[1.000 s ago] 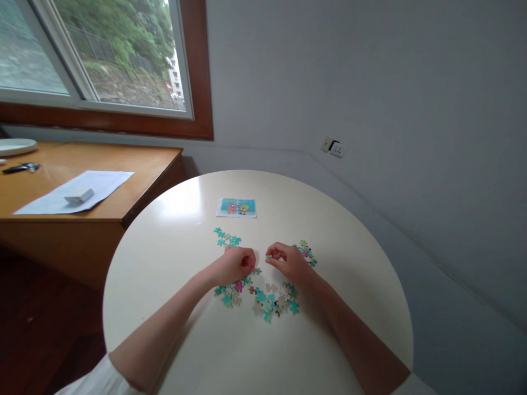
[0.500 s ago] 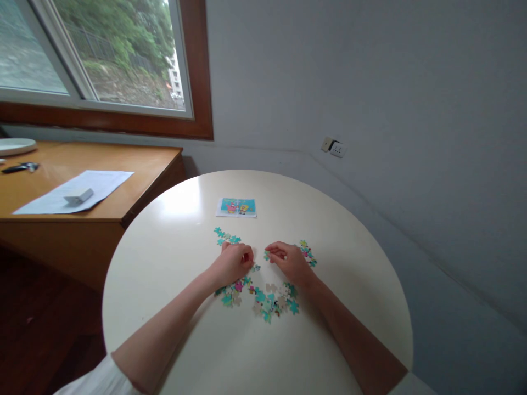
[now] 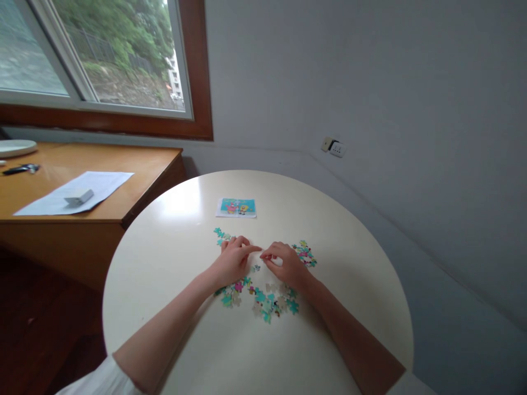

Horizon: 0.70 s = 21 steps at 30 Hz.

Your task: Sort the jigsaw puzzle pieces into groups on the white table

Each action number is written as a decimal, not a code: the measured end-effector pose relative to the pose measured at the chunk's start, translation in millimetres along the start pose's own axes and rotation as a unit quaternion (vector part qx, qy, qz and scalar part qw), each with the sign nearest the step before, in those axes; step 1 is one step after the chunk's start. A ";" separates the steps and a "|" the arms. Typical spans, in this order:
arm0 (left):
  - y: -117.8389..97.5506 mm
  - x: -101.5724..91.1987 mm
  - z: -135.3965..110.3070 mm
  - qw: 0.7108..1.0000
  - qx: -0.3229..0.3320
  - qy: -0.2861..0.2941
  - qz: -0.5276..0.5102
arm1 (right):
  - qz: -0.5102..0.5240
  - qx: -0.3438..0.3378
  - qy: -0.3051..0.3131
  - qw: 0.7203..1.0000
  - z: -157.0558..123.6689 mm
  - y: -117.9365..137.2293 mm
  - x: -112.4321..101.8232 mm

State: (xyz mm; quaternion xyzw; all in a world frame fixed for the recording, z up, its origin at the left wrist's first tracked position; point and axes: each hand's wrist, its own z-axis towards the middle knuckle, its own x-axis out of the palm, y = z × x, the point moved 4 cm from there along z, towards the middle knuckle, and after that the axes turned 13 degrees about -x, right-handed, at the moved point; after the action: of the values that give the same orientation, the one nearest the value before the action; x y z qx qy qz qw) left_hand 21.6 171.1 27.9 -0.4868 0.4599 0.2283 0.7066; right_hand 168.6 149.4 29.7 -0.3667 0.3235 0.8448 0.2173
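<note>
Near the middle of the round table, my left hand [image 3: 234, 261] rests with its index finger stretched out towards the right. My right hand [image 3: 284, 263] faces it, thumb and fingers pinched together on a jigsaw puzzle piece that is now mostly hidden by the fingertips. The two hands' fingertips almost meet. A small loose puzzle piece [image 3: 256, 268] lies between them. Nearer to me is a spread of teal, pink and pale puzzle pieces [image 3: 269, 303]. Other pieces [image 3: 307, 254] lie right of my right hand, and teal ones [image 3: 219, 234] beyond my left hand.
A picture card [image 3: 237, 208] with two cartoon figures lies on the white round table [image 3: 329, 219] beyond my hands. To the left stands a wooden desk [image 3: 152, 159] bearing a paper sheet [image 3: 109, 180] and a small white block [image 3: 79, 196]. Walls border the back and right.
My left index finger has stretched out from a curl towards the right hand. My right fingertips have shifted slightly left, and the teal piece at them has dropped from sight.
</note>
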 end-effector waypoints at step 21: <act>0.2 -1.0 -0.8 0.996 0.038 -0.004 0.083 | -0.064 0.008 0.153 0.986 -6.7 -6.6 -13.8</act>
State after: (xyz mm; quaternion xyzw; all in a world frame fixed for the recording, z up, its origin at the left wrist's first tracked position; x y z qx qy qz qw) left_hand 20.6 170.6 28.6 -0.4185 0.5046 0.2706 0.7050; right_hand 184.6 147.4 34.1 -0.5099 0.3359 0.7604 0.2214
